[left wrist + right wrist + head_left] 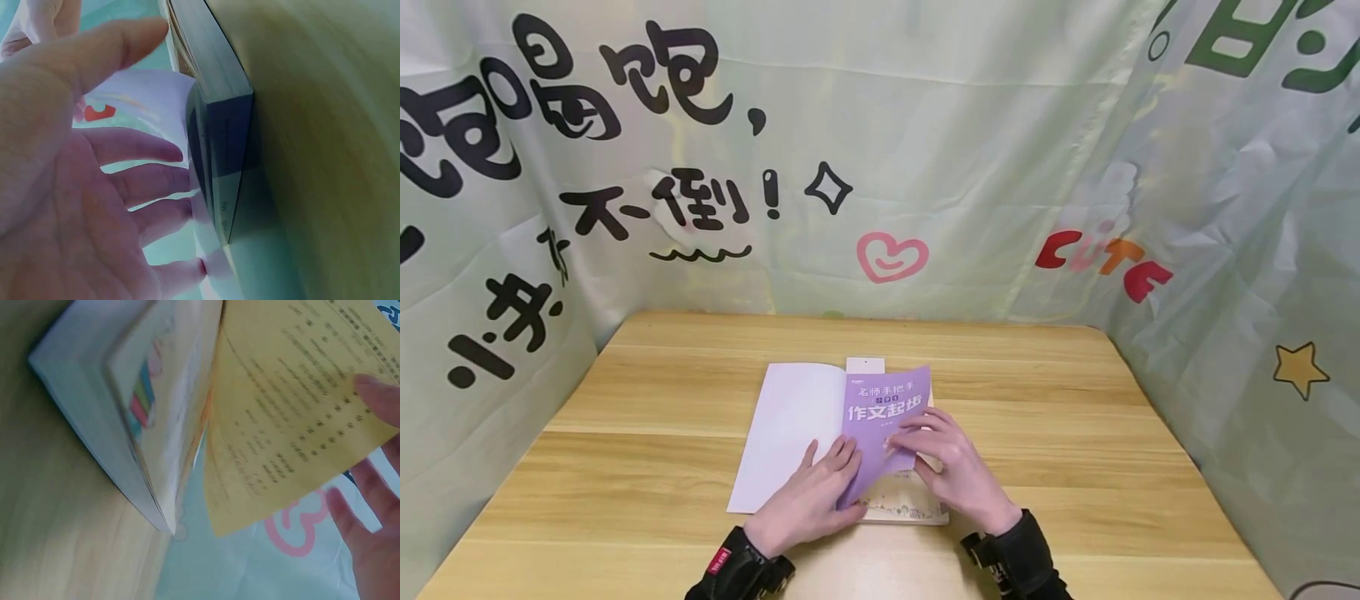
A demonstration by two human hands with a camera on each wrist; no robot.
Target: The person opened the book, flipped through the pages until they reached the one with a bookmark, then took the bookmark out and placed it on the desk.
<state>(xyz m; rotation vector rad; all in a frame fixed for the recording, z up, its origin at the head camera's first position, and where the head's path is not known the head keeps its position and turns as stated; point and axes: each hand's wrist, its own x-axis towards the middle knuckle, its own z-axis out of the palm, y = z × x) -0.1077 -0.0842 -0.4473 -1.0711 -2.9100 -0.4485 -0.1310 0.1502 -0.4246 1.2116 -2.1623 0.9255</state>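
A paperback book lies open on the wooden table, its blank white inside cover (790, 417) turned to the left. My left hand (811, 500) rests across the inner fold with fingers extended, touching the paper. In the left wrist view its fingertips meet the paper beside the book's spine (228, 144). Over the right half, a purple page (872, 429) with white lettering is lifted and curved. My right hand (958, 467) pinches that page's right edge. From the right wrist, the page's printed back (281, 412) looks yellow, with the thumb (378, 397) on it.
Under the lifted page shows a cream illustrated page (906, 500). A small white tab (866, 365) sticks out beyond the book's top edge. Wood-grain tabletop (662, 392) surrounds the book, and a printed cloth (985, 167) hangs behind and along both sides.
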